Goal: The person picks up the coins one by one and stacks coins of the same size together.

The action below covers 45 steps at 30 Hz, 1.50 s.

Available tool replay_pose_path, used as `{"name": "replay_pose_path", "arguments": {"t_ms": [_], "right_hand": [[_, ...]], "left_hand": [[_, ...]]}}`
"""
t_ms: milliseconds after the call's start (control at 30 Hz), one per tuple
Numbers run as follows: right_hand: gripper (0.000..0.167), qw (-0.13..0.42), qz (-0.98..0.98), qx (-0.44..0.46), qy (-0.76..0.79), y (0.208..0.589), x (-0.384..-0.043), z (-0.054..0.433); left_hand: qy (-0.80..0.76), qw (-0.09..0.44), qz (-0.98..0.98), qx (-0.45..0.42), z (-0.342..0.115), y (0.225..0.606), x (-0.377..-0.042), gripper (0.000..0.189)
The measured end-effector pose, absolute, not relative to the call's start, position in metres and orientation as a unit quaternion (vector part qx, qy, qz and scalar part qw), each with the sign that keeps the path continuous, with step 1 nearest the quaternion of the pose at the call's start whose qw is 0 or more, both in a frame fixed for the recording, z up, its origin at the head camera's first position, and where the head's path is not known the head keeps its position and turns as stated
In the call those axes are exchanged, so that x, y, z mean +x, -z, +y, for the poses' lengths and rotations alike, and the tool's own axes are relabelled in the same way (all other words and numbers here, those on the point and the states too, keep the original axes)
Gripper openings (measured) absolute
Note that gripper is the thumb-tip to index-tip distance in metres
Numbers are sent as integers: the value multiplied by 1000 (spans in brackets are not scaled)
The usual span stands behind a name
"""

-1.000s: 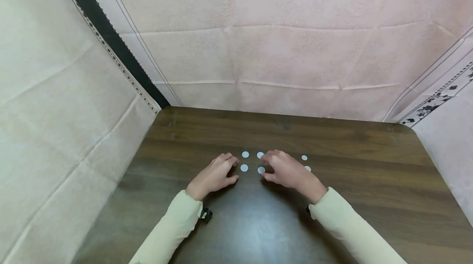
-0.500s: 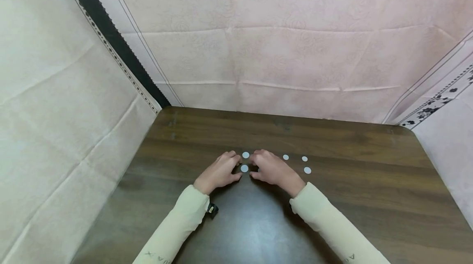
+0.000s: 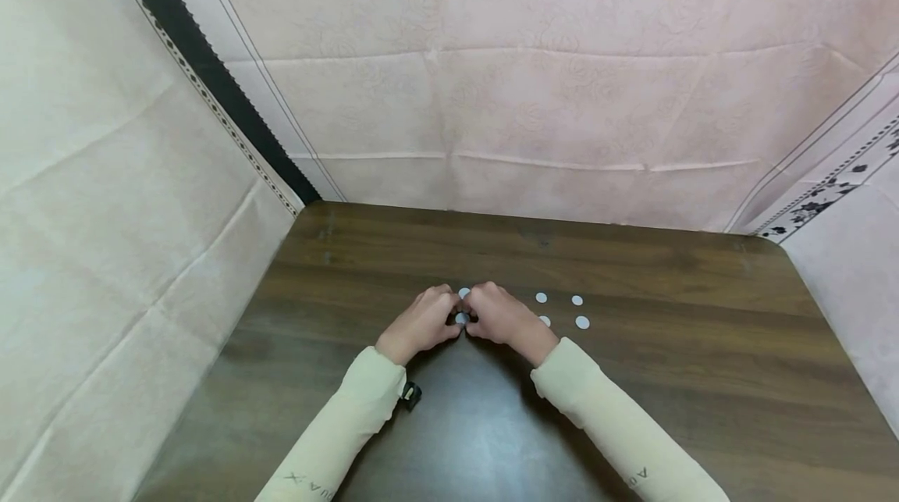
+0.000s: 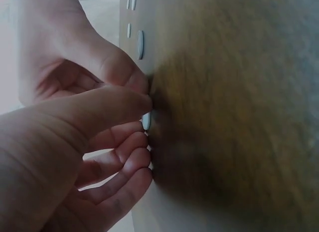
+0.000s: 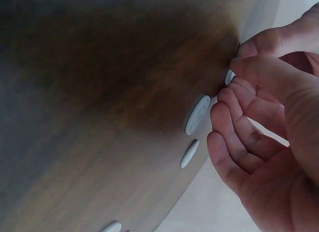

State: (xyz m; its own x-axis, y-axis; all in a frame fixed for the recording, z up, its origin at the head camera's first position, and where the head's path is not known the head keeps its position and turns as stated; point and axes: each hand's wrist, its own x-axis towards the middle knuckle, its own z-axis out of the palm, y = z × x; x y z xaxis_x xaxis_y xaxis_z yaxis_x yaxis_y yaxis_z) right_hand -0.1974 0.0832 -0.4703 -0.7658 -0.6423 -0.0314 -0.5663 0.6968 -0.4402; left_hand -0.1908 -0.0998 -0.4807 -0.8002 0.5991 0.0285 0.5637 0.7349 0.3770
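Observation:
In the head view my left hand [image 3: 419, 324] and right hand [image 3: 507, 318] face each other over the table, fingertips and thumbs nearly meeting. Between them lie a pale round disc [image 3: 461, 318] and, just behind, a second disc [image 3: 464, 293]. The left wrist view shows both thumb tips close together at one disc [image 4: 146, 121], edge-on against the wood, with curved left fingers touching the table beside it. In the right wrist view two more discs, a larger-looking one [image 5: 198, 115] and another [image 5: 189, 153], lie flat beside the right fingers. Neither hand visibly lifts a disc.
To the right lie several more discs, including a front one [image 3: 582, 322] and a back one [image 3: 577, 300]. The brown wooden table [image 3: 667, 377] ends at a pale patterned cloth [image 3: 548, 112] behind. A small black device [image 3: 410, 395] sits at the left wrist.
My right hand has moved left, over the middle discs and up to the left hand, uncovering discs on the right. The left hand has shifted slightly right. The two front hands now nearly touch.

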Motion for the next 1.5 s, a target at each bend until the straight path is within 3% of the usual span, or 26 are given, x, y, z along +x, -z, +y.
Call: {"name": "replay_pose_path", "arguments": {"t_ms": [367,667,1033,1333,1500], "right_hand": [[23,91,922,-324,189,466,-196,80],[36,66,924,-348,143,470,-179,77],[40,46,917,-374,129,468,-157,70],[30,21,924,-370,91,465,-144,63],[23,65,917,-377,114,458,-147,68]], "left_hand": [[-187,40,930,315,-100,481,-190,10],[-192,30,928,319,-104,490,-170,12],[-180,10,926,333,-114,488,-145,12],[-172,-15,925,339,-120,489,-133,12],[-176,-8,925,336,-120,491,-132,12]]}}
